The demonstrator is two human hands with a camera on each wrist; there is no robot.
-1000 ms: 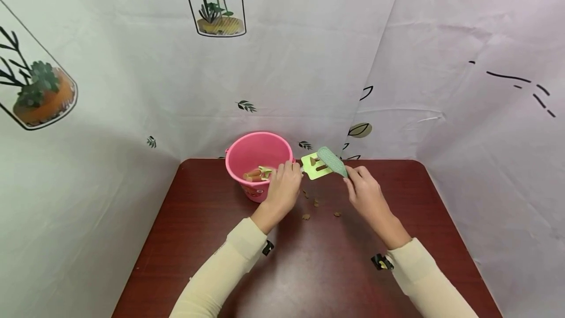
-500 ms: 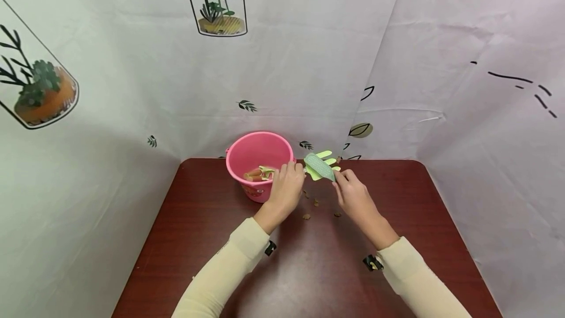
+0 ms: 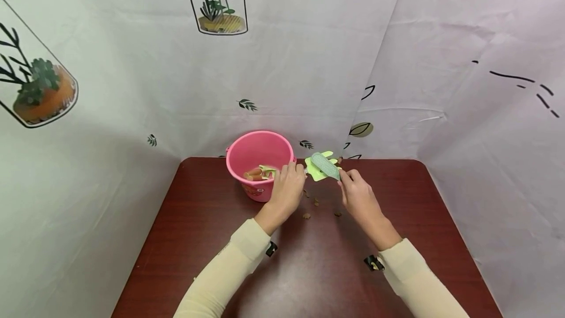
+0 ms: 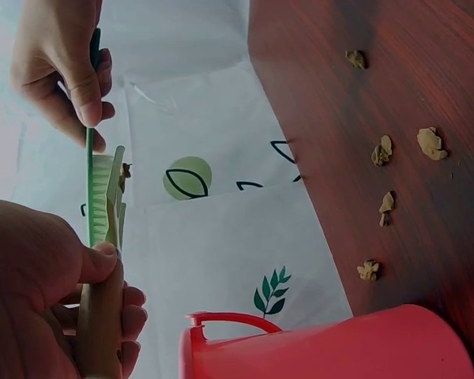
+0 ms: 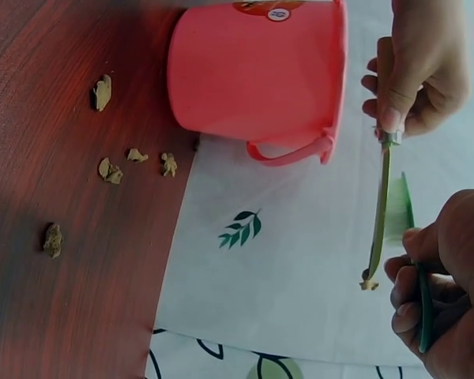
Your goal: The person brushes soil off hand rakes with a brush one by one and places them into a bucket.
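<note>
My left hand (image 3: 288, 188) grips the wooden handle (image 4: 100, 324) of a small lime-green garden fork (image 3: 314, 171), held up just right of the pink bucket (image 3: 258, 148). In my right hand (image 3: 359, 199) is a green brush (image 3: 325, 165) with a dotted back, its handle pinched between thumb and curled fingers. The brush lies across the fork's head, bristles toward the metal, and hides part of the prongs. A brown crumb (image 5: 369, 280) clings near the prong tips in the right wrist view.
Several brown crumbs lie on the dark red table, one (image 3: 306, 216) near its middle. Inside the bucket are more lime-green tools with wooden handles (image 3: 255, 175). A white printed cloth (image 3: 309, 63) hangs close behind the table.
The brush swept left from the prong tips toward the fork's base, then shifted slightly back right. The prong ends have come into sight. My left hand stays almost in place.
</note>
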